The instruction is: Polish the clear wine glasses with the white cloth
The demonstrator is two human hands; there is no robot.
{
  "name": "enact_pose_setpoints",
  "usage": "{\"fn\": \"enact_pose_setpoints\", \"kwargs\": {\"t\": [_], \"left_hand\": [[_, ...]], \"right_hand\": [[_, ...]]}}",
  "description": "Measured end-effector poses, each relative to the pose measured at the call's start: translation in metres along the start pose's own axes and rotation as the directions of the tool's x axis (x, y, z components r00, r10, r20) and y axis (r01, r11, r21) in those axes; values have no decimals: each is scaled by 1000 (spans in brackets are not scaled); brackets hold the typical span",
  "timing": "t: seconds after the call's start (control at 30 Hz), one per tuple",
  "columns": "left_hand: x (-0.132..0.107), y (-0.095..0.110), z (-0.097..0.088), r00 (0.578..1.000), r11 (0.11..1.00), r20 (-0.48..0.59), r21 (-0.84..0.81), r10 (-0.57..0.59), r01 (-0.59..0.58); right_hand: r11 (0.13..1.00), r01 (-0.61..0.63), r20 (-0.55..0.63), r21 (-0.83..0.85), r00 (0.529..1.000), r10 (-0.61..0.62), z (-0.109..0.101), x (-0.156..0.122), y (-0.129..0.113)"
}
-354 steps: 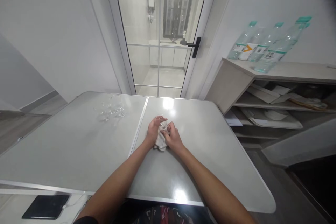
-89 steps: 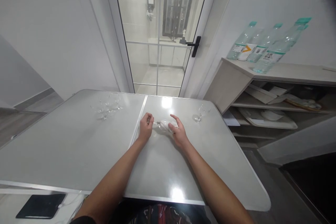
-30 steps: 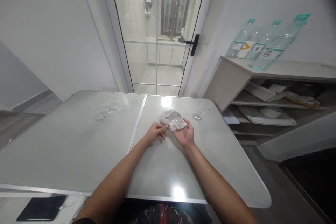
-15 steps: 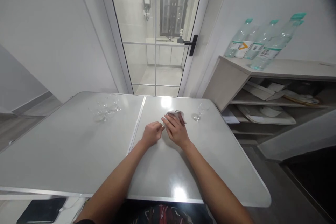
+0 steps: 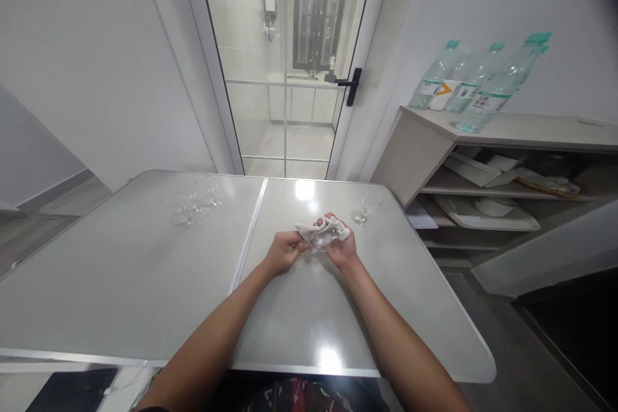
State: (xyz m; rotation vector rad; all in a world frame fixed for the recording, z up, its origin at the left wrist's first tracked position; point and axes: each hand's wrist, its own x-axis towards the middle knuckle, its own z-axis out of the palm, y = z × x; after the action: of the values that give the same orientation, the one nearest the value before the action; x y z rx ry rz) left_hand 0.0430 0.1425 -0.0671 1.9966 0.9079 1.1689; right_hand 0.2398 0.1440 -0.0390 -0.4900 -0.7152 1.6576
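Observation:
Over the right half of the table, a clear stemmed glass [image 5: 318, 244] lies tilted between my hands. My left hand [image 5: 282, 253] pinches it near its stem, fingers closed. A white cloth [image 5: 316, 229] is bunched in my right hand [image 5: 346, 248], draped against the glass's bowl. My right fingers curl around the cloth from the far side, palm turned up, and part of the glass is hidden behind it. Another clear stemmed glass [image 5: 362, 215] stands to the right of my right hand.
Several clear glasses [image 5: 193, 203] sit close together on the left half of the pale table [image 5: 125, 270]. Plastic bottles [image 5: 487, 103] stand on a shelf unit [image 5: 429, 135] at the right. Beyond the table is a glazed door with a black handle [image 5: 354, 87].
My right hand has turned from palm down over the cloth to palm up beneath it, exposing the cloth and glass. My left hand keeps its pinch, shifted slightly toward me.

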Motion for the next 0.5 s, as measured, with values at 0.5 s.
{"fn": "enact_pose_setpoints", "kwargs": {"t": [0.5], "left_hand": [[5,-4,12,880,687,110,-582,-463,434]], "right_hand": [[991,125,-80,-40,989,-128,25,-4,36]]}}
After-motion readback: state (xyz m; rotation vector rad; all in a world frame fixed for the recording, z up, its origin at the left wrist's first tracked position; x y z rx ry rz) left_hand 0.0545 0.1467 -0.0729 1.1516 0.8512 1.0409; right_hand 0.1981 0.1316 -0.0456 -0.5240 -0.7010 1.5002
